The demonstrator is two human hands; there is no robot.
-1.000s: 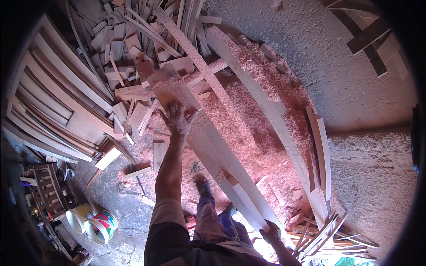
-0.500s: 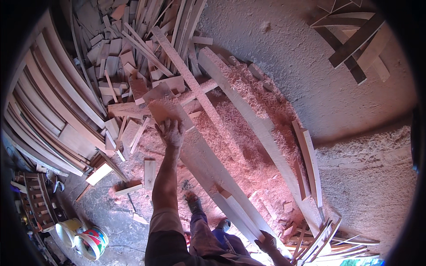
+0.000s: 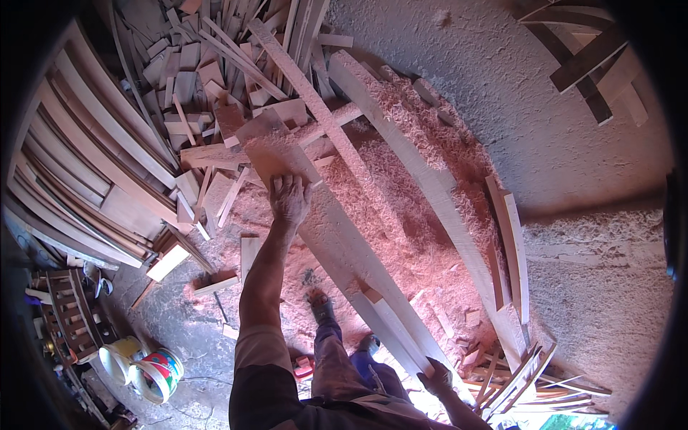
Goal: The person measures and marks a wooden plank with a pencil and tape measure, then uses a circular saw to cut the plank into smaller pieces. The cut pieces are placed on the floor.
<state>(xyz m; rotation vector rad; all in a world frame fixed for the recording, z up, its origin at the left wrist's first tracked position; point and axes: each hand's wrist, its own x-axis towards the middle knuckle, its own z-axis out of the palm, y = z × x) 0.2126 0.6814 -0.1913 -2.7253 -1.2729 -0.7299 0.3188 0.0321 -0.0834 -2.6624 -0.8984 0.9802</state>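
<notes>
A long, wide wooden plank [image 3: 344, 247] runs diagonally from the upper middle to the lower right, reddish sawdust lying on its far end. My left hand [image 3: 290, 201] rests on that far part, fingers spread and pressed flat on the wood. On the plank's near half lies a narrower wooden strip [image 3: 395, 331], lengthwise along it. At the near end of this strip is my right hand [image 3: 436, 377], its fingers curled round the wood; part of its grip is hidden.
A pile of wood offcuts [image 3: 186, 82] fills the far left, beside stacked curved boards [image 3: 107, 143]. Pink shavings [image 3: 373, 172] cover the floor around a long curved board [image 3: 408, 172]. Buckets [image 3: 159, 374] stand at lower left; dark boards [image 3: 588, 61] lie at far right.
The whole view has shifted slightly, so the plank and floor appear higher and a little to the right. Both hands keep about the same places on the wood.
</notes>
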